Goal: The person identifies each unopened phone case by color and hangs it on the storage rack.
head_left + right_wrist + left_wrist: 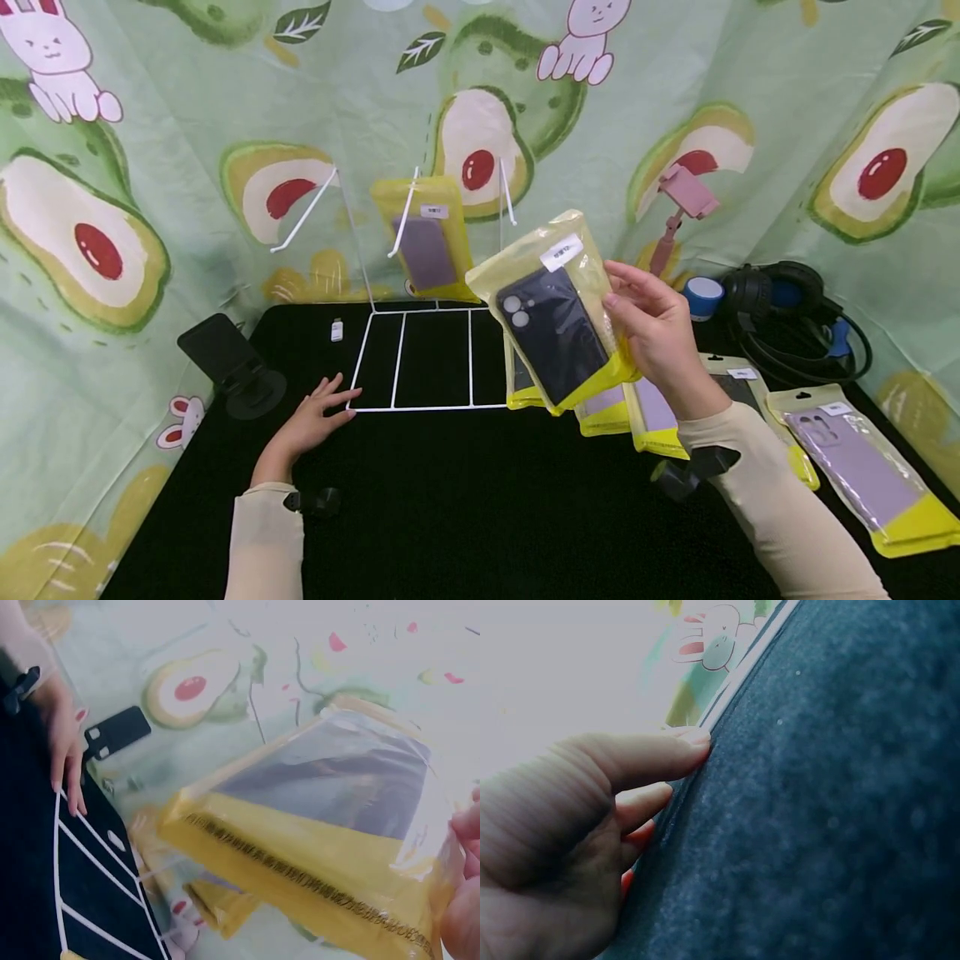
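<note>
R hand (pixel 660 337) fingers curled round bagged black phone case (pixel 555 312), L hand (pixel 311 421) flat, fingers relaxed on black mat (pixel 465 500)

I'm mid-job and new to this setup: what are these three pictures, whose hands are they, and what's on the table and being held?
No machine here: a person works with bare hands. The big picture comes from a head camera; the two small ones from wrist cameras. The right hand holds up a packaged dark phone case in a clear and yellow bag. The left hand rests flat on the black table, fingertips at the white wire rack. One purple packaged case hangs on the rack. More packaged cases lie to the right, near black headphones; a black phone stand sits to the left.
</note>
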`<state>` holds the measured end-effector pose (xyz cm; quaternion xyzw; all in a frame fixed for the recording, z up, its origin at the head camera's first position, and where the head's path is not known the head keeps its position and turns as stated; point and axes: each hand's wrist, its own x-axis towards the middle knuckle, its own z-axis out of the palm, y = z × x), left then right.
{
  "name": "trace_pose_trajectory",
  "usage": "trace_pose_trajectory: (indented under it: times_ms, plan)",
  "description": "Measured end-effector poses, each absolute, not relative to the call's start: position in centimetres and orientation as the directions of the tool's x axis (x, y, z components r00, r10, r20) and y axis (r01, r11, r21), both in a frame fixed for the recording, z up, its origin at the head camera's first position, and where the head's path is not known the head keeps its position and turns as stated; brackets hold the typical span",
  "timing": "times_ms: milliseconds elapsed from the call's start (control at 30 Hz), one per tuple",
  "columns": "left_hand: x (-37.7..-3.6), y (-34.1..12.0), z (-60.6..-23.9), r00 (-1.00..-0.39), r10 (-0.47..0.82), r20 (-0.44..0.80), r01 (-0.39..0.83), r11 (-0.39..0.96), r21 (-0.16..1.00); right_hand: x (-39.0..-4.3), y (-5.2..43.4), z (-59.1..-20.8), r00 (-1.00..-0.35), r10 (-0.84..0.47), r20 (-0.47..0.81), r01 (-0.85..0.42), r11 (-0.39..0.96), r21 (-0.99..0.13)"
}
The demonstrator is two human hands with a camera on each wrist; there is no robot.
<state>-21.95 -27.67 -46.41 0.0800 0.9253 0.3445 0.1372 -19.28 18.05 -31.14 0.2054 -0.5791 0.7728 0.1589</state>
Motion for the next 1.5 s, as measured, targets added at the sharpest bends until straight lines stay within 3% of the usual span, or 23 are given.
trace_pose_trajectory:
  times_ms: [400, 833, 1067, 1500]
  plan:
    - [-22.0, -27.6, -46.5, -0.950, 0.245, -0.191, 0.061, 0.750, 0.658, -21.6, 14.9, -31.3, -0.869, 0.160, 0.468, -0.494, -0.345, -0.798]
    - [-22.0, -27.9, -46.5, -0.947, 0.249, -0.201, 0.057, 0.750, 0.659, -23.6, 14.2, -33.0, -0.885, 0.236, 0.401, -0.463, -0.367, -0.807]
    - [-21.7, -28.3, -46.3, -0.954, 0.235, -0.187, 0.052, 0.743, 0.667, -27.3, 12.1, -31.9, -0.859, 0.318, 0.400, -0.488, -0.274, -0.829]
    - [-21.7, -27.6, -46.1, -0.949, 0.253, -0.185, 0.071, 0.749, 0.659, -33.6, 11.9, -31.6, -0.882, 0.398, 0.254, -0.306, -0.074, -0.949]
